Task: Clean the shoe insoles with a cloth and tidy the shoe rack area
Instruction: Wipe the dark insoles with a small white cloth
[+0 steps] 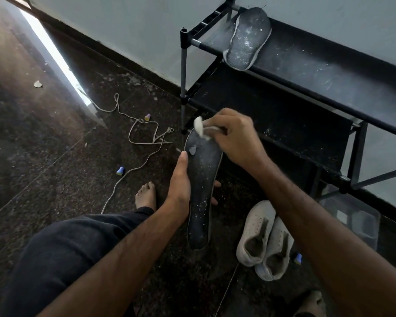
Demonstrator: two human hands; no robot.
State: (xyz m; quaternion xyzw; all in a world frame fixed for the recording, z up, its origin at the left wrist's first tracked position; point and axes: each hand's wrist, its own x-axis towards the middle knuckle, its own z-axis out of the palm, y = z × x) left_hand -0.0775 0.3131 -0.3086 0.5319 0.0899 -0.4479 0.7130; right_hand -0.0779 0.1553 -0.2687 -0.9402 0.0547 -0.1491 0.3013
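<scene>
My left hand (pixel 180 188) gripped the dark insole (pixel 201 191) from underneath, thumb laid along its near edge, fingertips showing past the far edge. My right hand (pixel 236 140) was curled round a small white cloth (pixel 200 128), pressing it on the insole's toe end. A second insole (pixel 247 38) lay on the rack (pixel 306 58) beyond my right hand; white shoes (pixel 264 241) sat below that wrist.

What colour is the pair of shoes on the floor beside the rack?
The shoes are white, somewhat dirty, with grey insides; the head view shows this.
</scene>
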